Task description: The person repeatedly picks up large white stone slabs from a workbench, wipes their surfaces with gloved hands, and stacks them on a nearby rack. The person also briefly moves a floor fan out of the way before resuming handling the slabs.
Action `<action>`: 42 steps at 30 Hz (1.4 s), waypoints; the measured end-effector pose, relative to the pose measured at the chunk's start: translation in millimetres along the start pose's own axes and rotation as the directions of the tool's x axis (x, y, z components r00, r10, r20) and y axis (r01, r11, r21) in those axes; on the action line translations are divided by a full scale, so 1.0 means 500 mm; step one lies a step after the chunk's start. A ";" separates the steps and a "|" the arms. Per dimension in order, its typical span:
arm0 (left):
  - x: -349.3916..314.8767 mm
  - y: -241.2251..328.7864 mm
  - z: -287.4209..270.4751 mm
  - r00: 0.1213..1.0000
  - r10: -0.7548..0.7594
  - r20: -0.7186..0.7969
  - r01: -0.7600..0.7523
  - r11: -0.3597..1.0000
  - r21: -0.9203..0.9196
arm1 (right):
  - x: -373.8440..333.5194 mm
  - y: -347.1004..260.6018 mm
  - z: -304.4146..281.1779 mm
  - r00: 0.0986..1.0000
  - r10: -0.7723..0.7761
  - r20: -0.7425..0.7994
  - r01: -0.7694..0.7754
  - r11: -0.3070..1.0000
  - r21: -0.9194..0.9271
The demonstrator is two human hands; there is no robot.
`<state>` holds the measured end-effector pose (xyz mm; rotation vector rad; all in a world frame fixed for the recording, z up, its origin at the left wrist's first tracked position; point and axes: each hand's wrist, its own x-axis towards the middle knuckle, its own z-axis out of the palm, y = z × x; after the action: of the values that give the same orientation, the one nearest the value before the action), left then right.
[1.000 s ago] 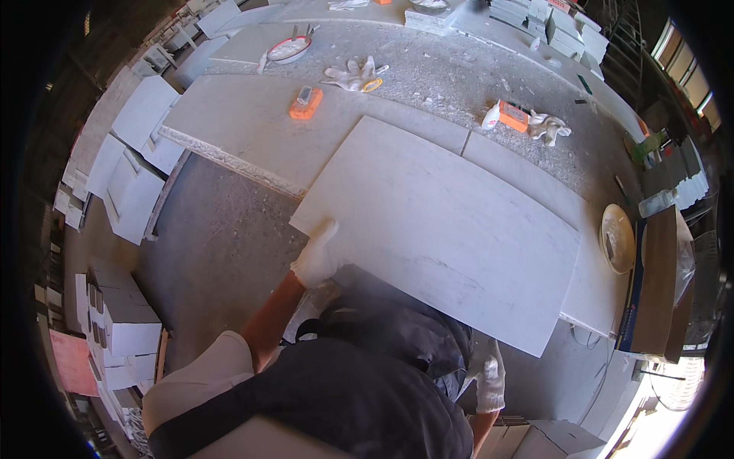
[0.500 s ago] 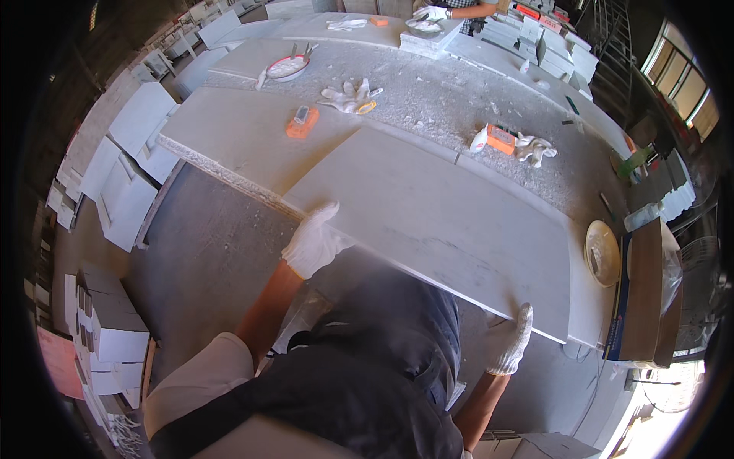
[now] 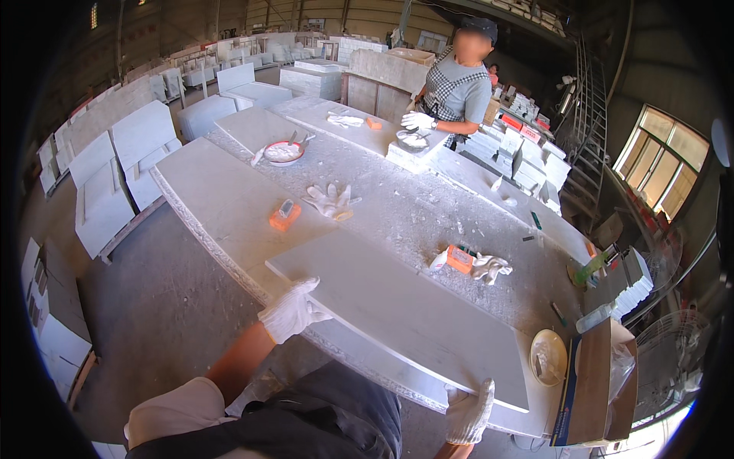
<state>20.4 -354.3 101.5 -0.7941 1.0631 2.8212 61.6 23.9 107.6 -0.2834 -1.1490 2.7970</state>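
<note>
A long grey stone slab lies at a slant over the near part of the worktable, with a strip of the table's rough edge showing in front of it. My left hand, in a white knit glove, grips the slab's near edge toward its left end, thumb on top and the other fingers mostly hidden beneath. Near the right end my right hand, gloved the same way, holds that edge too, its fingers partly hidden under the stone.
Around the slab are an orange block, a loose white glove, another orange block, a yellow bowl and a cardboard box. Farther off, a red-rimmed bowl sits left of a co-worker across the dusty table.
The slab has gone away from me, farther onto the table, both hands still on its near edge. My view has tilted up, bringing the co-worker and the hall into sight.
</note>
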 end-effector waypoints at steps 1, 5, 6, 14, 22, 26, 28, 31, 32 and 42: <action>0.000 0.001 0.002 1.000 0.011 0.015 -0.011 1.000 0.002 | 0.001 -0.002 0.001 1.000 0.006 0.001 -0.006 1.000 -0.002; -0.018 0.001 0.013 0.997 0.035 0.069 -0.035 0.999 -0.003 | 0.005 -0.005 -0.012 0.998 0.044 -0.044 -0.043 0.999 0.013; -0.022 0.002 0.016 0.995 0.050 0.085 -0.050 0.999 -0.011 | 0.007 -0.004 -0.016 0.996 0.057 -0.062 -0.056 0.998 0.024; -0.046 0.003 0.035 0.999 0.011 0.030 -0.012 0.999 0.030 | 0.005 -0.007 -0.039 0.997 0.072 -0.021 -0.073 0.997 -0.036; -0.042 -0.001 0.026 0.996 0.029 0.084 -0.033 0.999 0.043 | 0.006 -0.009 -0.056 0.995 0.094 -0.032 -0.096 0.993 -0.069; -0.043 0.000 0.026 0.994 0.032 0.108 -0.038 0.998 0.053 | 0.009 -0.005 -0.050 0.996 0.065 -0.057 -0.068 0.996 -0.052; -0.044 0.000 0.026 0.995 0.047 0.091 -0.054 0.996 0.077 | 0.010 -0.004 -0.049 0.996 0.054 -0.064 -0.057 0.997 -0.047; -0.046 -0.001 0.023 0.996 0.075 0.051 -0.081 0.989 0.124 | 0.012 -0.001 -0.052 0.997 0.043 -0.063 -0.047 0.997 -0.056; -0.046 0.002 0.021 0.996 0.083 0.042 -0.088 0.985 0.146 | 0.013 0.000 -0.052 0.997 0.033 -0.076 -0.037 0.998 -0.051; -0.041 -0.001 -0.006 1.000 0.010 0.016 -0.014 0.965 0.262 | 0.014 -0.003 -0.086 0.987 0.132 -0.091 -0.140 0.987 -0.080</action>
<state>39.8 -352.7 109.2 -0.7410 1.4042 2.6120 64.0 55.4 77.5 -0.5029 -1.2786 2.8222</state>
